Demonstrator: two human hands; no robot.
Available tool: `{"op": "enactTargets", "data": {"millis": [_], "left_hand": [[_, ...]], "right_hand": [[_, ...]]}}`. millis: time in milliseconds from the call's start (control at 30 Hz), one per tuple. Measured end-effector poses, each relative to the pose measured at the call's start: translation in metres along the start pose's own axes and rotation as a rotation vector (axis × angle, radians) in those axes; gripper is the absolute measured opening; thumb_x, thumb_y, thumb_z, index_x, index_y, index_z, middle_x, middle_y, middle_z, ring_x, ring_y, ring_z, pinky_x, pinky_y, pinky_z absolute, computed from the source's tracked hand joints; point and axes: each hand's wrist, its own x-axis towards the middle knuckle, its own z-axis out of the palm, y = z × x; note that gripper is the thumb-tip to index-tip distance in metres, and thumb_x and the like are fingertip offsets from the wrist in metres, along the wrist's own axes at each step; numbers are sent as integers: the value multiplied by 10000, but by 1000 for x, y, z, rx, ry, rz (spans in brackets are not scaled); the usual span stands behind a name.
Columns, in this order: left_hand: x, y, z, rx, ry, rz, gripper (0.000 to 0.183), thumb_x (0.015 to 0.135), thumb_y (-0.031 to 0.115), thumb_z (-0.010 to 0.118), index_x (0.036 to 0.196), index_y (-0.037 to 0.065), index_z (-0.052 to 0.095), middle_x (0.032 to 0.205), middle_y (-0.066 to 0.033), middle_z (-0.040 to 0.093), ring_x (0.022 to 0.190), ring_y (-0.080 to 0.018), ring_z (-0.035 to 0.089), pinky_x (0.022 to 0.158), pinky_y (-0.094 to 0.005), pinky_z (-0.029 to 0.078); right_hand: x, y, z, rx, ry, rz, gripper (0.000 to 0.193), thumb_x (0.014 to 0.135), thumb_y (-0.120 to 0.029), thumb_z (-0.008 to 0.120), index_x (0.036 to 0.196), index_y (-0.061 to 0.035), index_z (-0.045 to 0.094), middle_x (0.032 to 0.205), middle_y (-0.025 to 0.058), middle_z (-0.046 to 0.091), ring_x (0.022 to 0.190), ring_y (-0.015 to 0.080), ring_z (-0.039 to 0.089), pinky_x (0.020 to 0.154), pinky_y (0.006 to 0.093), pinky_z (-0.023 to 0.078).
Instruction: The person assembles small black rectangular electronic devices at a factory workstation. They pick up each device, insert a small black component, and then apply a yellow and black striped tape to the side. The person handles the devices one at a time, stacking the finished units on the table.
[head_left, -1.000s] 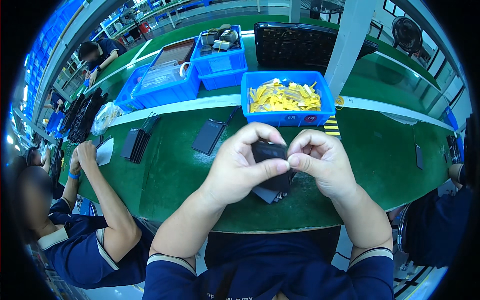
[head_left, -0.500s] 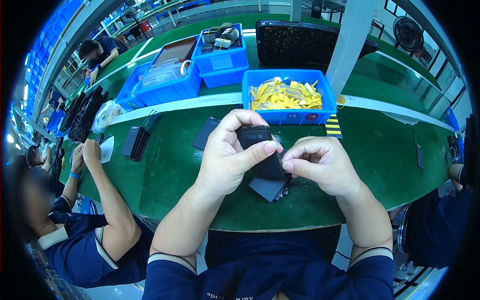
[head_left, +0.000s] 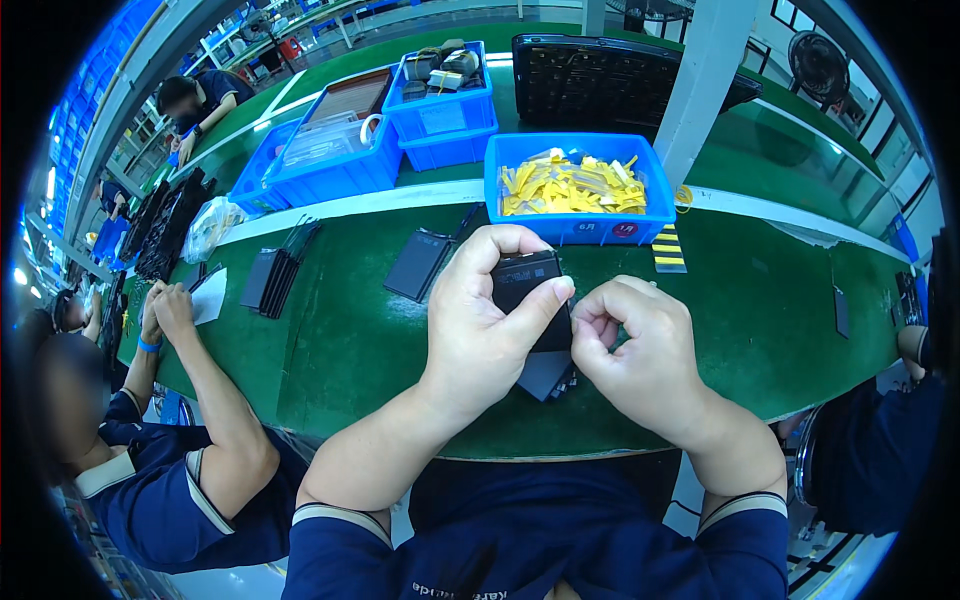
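A flat black battery (head_left: pixel 530 277) with small pale print is held up over the bench, tilted. My left hand (head_left: pixel 490 310) is closed round it, fingers behind and thumb across its face. Against its right edge, my right hand (head_left: pixel 635 345) has its fingers curled in a pinch; what lies between the fingertips is hidden. Below the held piece is a small stack of similar black batteries (head_left: pixel 547 375), partly covered by my hands. Another flat black battery (head_left: pixel 418 264) with a thin lead lies on the bench to the left.
Beyond my hands stands a blue bin (head_left: pixel 580 232) of yellow strips. More blue bins (head_left: pixel 345 170) sit farther left, and a grey post (head_left: pixel 700 90) rises at right. A co-worker's hands (head_left: pixel 170 310) work at left, near a row of black batteries (head_left: pixel 270 283).
My left hand and the battery have shifted slightly right, uncovering more of the battery lying at left. My right hand's fingers have curled in more tightly at the battery's edge.
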Motion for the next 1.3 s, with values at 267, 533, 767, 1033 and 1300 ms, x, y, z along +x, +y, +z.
{"op": "enactTargets", "data": {"millis": [267, 533, 767, 1033, 1300], "left_hand": [[14, 0, -10, 36, -93, -86, 209, 817, 26, 646, 1007, 10, 562, 966, -33, 545, 903, -112, 544, 828, -251, 434], [14, 0, 1, 317, -406, 48, 190, 811, 75, 643, 998, 48, 659, 1011, -84, 602, 963, -208, 576, 844, -301, 453], [29, -11, -20, 425, -217, 217, 317, 778, 95, 665, 1084, 19, 632, 1101, -125, 624, 1072, -241, 575, 935, -341, 431], [51, -30, -79, 1394, -147, -507, 598, 674, 299, 772, 1139, -19, 572, 1087, -213, 617, 1030, -343, 587, 886, -416, 461], [55, -52, -104, 974, 157, -292, 213, 785, 102, 676, 939, -33, 617, 787, -97, 644, 694, -170, 623, 653, -304, 484]], "right_hand": [[6, 3, -11, 140, -103, 79, 50, 713, -41, 645, 744, -5, 629, 656, 81, 575, 546, 173, 581, 522, 281, 469], [15, 22, -18, 269, 29, 152, 103, 761, -58, 624, 826, 14, 658, 752, 81, 637, 655, 126, 601, 610, 250, 480], [18, 32, -16, 209, 61, 122, 101, 772, -45, 602, 839, 10, 653, 742, 78, 625, 644, 135, 592, 603, 262, 473], [18, 34, -12, 94, 15, -23, 77, 771, -26, 607, 827, 14, 640, 729, 93, 607, 610, 162, 584, 582, 277, 465], [17, 32, -10, 56, 2, -63, 66, 767, -8, 609, 822, 16, 636, 729, 96, 606, 609, 171, 590, 568, 278, 469]]}}
